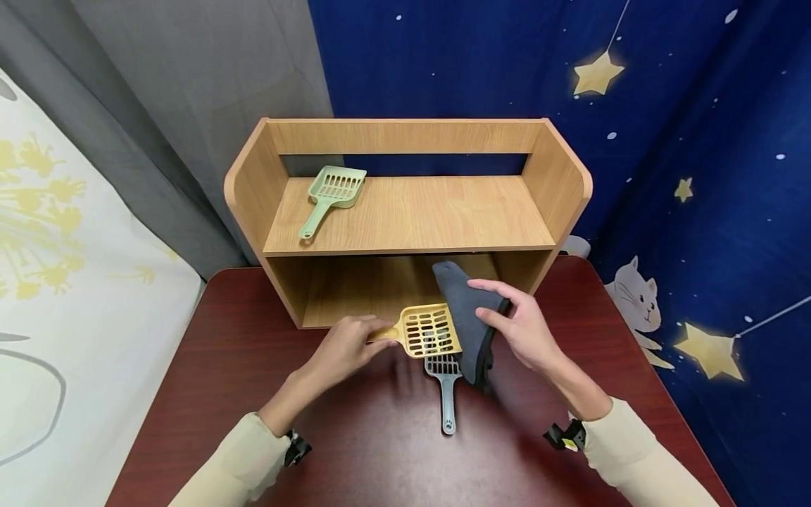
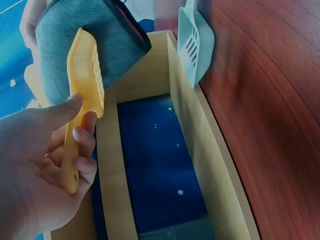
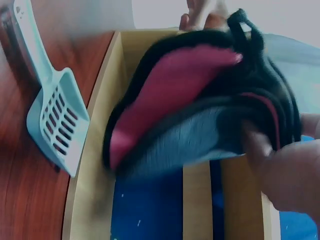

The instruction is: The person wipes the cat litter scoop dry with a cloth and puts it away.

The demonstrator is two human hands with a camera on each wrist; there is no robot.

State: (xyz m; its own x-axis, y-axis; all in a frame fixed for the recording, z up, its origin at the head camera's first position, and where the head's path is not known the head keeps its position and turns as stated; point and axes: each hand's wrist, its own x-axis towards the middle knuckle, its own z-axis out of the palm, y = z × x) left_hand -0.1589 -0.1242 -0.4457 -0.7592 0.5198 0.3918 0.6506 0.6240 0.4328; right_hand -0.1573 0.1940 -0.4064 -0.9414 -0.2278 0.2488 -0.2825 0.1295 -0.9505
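Note:
My left hand (image 1: 347, 350) grips a yellow slotted litter scoop (image 1: 432, 331) by its handle, its head pointing right above the table. With thumb and fingers my right hand (image 1: 527, 329) pinches a grey cloth pouch-like piece (image 1: 467, 317). This piece has black edging, a black loop and a pink lining (image 3: 175, 75), seen in the right wrist view. The yellow scoop's tip overlaps the cloth in the head view. Below them a grey-blue litter scoop (image 1: 448, 401) lies on the table, its head partly hidden by the yellow one.
A wooden two-level shelf (image 1: 405, 250) stands at the back of the dark red table (image 1: 355, 436). On its upper board lies a green litter scoop (image 1: 336, 189), toward the left. Blue star-patterned curtain (image 1: 684, 105) and grey curtain (image 1: 203, 77) hang behind.

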